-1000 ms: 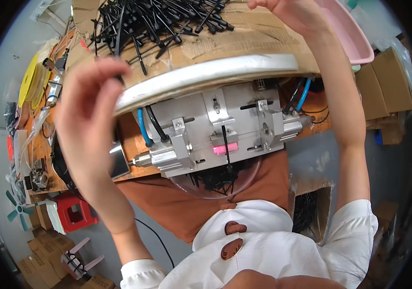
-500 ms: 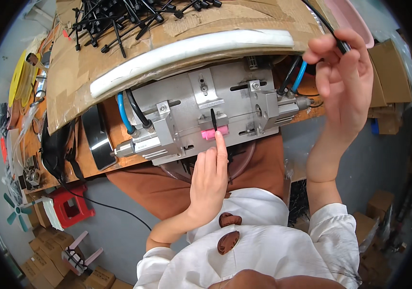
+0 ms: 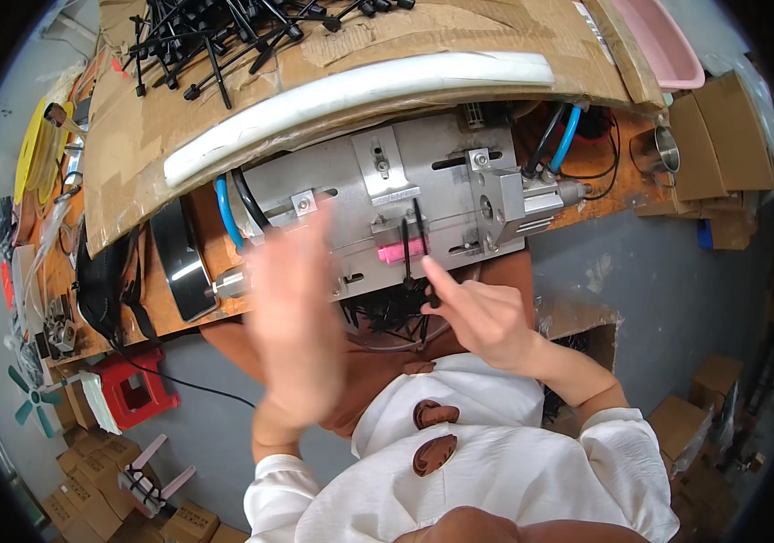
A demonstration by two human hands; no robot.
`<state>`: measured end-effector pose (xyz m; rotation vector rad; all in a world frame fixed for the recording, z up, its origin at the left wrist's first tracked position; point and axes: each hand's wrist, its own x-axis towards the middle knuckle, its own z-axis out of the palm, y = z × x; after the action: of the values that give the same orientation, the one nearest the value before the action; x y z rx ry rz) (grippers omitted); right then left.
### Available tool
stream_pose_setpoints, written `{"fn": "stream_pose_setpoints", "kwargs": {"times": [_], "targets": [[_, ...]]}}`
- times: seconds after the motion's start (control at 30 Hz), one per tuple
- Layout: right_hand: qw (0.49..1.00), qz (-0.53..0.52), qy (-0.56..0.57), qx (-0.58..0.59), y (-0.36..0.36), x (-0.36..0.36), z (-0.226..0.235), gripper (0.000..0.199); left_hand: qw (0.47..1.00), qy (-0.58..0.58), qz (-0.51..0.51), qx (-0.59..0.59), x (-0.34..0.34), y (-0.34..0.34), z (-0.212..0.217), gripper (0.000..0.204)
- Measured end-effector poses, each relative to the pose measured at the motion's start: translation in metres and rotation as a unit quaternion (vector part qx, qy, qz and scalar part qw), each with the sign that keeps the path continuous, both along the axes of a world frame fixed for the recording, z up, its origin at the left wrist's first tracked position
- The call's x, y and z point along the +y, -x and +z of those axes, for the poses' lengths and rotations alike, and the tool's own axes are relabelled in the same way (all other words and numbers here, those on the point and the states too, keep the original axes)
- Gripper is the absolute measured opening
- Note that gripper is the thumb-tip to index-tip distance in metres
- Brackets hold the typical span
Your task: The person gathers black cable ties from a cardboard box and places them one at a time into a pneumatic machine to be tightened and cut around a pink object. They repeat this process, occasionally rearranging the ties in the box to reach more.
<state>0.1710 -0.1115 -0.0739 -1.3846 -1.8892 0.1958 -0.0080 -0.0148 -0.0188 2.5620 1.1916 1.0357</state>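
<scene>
Pinching a black plastic rod (image 3: 408, 253) upright, your right hand (image 3: 482, 317) has its grip narrow on the rod's lower end, over the pink stop (image 3: 402, 251) of the metal fixture (image 3: 387, 204) at the table's near edge. Your left hand (image 3: 301, 330) hovers blurred, fingers spread, holding nothing, slightly farther left; open room lies below.

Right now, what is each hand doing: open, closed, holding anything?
Left hand: open, blurred, holding nothing visible.
Right hand: fingers pinched on a thin black rod at the metal machine.
</scene>
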Motion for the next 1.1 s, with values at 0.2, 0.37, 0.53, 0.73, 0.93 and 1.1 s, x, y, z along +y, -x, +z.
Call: {"fn": "stream_pose_setpoints", "kwargs": {"times": [0.2,0.37,0.53,0.73,0.93,1.1], "targets": [[1.0,0.003,0.007,0.003,0.009,0.009,-0.024,0.065,0.999,-0.01,0.051,0.001,0.142,0.04,0.036,0.016],[0.998,0.008,0.044,-0.039,0.007,0.011,-0.006,0.062,0.99,0.114,-0.076,0.045,0.173,0.052,0.047,0.011],[0.985,0.058,-0.054,-0.151,-0.025,0.054,0.063,0.045,0.988,0.112,-0.098,0.04,0.164,0.05,0.055,0.014],[0.914,-0.023,-0.067,-0.4,-0.051,0.219,0.125,0.018,0.985,0.12,-0.117,0.027,0.161,0.032,0.059,0.021],[0.918,0.142,-0.063,-0.366,-0.071,0.214,0.137,0.023,0.988,0.143,-0.061,0.012,0.129,0.058,0.062,0.032],[0.999,0.026,0.042,-0.005,-0.081,0.165,0.169,0.025,0.998,0.031,-0.04,0.036,0.083,0.053,0.045,0.06]]}}
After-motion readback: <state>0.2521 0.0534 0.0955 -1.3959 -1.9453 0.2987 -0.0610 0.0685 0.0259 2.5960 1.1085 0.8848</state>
